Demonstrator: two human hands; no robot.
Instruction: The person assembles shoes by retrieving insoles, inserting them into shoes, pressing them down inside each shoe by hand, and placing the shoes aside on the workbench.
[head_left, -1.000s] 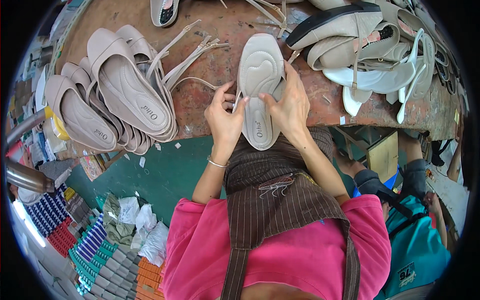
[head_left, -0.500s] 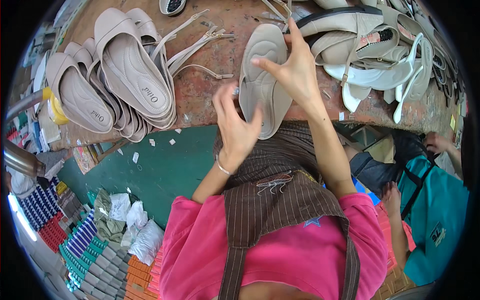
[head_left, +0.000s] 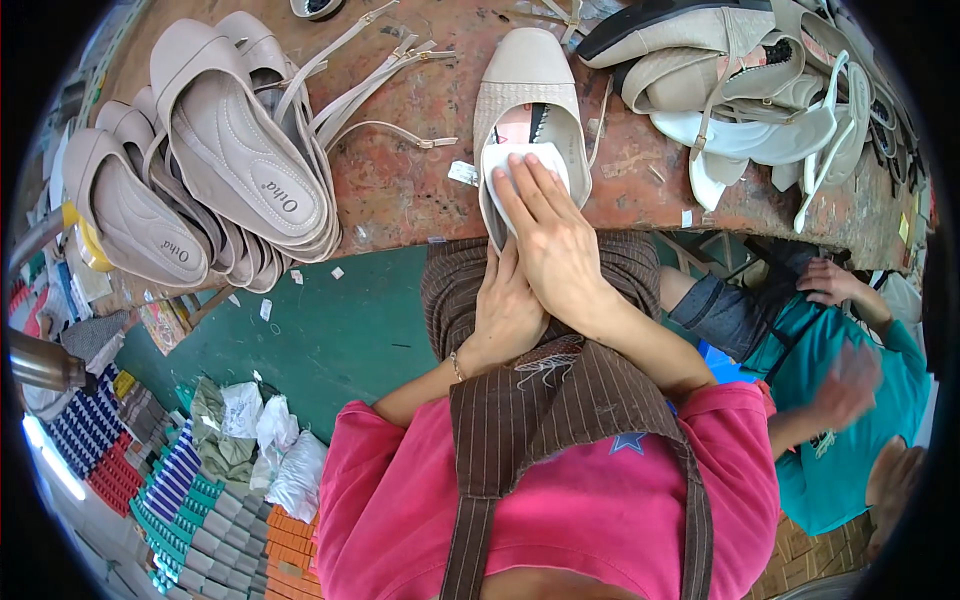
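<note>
A beige shoe [head_left: 530,75] with an open top points away from me at the table's front edge, its textured toe on the far side. Inside it a printed pink lining and a black-and-white stitched strip show. Over its middle lies a white rounded piece [head_left: 545,153], like the underside of an insole. My right hand [head_left: 550,235] rests on that piece with its fingers straight and flat; its thumb is hidden. Below and partly covered by it, my left hand [head_left: 503,318] is closed at the shoe's heel end, its fingertips against the side.
A stack of beige shoes [head_left: 255,175] stands on the left of the worn table [head_left: 400,185], with loose buckled straps [head_left: 375,85] beside it. Beige shoes and white soles [head_left: 750,135] pile up on the right. A person in a teal shirt [head_left: 850,400] sits at right.
The beige padded insole between my hands is no longer seen face up. The shoe now shows in front of me, and my hands have come together at its heel end.
</note>
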